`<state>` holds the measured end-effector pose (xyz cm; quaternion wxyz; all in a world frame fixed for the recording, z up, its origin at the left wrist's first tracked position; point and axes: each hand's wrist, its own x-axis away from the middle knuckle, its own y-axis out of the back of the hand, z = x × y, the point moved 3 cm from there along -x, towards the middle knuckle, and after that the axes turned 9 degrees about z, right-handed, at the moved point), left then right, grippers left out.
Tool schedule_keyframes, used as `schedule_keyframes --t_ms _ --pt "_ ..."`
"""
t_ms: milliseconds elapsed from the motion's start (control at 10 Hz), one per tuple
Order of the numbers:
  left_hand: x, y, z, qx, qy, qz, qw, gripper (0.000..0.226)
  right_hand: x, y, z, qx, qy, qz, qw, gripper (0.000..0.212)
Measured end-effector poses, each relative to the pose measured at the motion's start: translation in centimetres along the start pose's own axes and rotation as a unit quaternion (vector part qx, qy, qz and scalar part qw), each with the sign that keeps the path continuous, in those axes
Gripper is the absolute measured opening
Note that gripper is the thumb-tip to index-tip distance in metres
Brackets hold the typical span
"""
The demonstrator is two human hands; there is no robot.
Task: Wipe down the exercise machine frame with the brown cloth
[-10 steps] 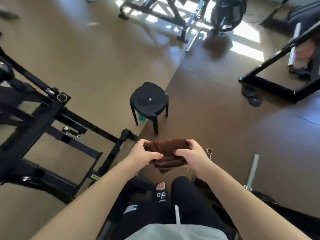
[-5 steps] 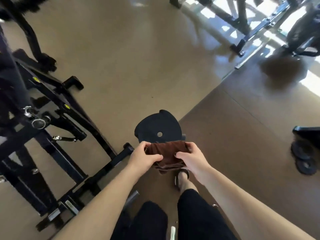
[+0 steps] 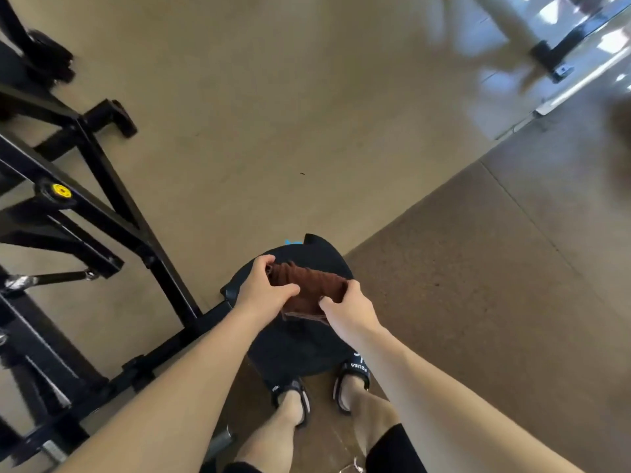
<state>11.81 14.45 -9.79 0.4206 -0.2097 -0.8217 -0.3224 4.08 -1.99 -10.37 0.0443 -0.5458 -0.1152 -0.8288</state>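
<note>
Both of my hands have hold of the brown cloth. My left hand grips its left end, thumb curled over the near side and fingers wrapped round the far edge; my right hand pinches the right end, thumb on the near face and fingers tucked behind. The cloth is bunched and folded between them, stretched from upper left to lower right, with a loose edge hanging down near my right thumb.

Little writing is readable. White letters run across the strap of my right sandal, seen upside down and too blurred to be sure of. My left sandal carries a small white mark that I cannot read. A yellow cap sits on a joint of the frame, with no text I can make out.

Directly below the cloth stands a round black stool, just beyond my feet; whether the cloth touches it I cannot tell. The black exercise machine frame fills the left side, its base bar running past my left forearm, apart from the cloth. A bit of blue peeks out at the stool's far edge. Tan floor lies far and left, darker brown matting to the right.
</note>
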Motion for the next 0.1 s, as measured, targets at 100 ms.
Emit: schedule_keyframes --t_ms 100 --pt "-1.76 0.59 0.92 -0.012 -0.007 0.007 1.000 0.095 -1.01 0.30 -0.18 0.090 -0.011 -0.023 0.996 0.068"
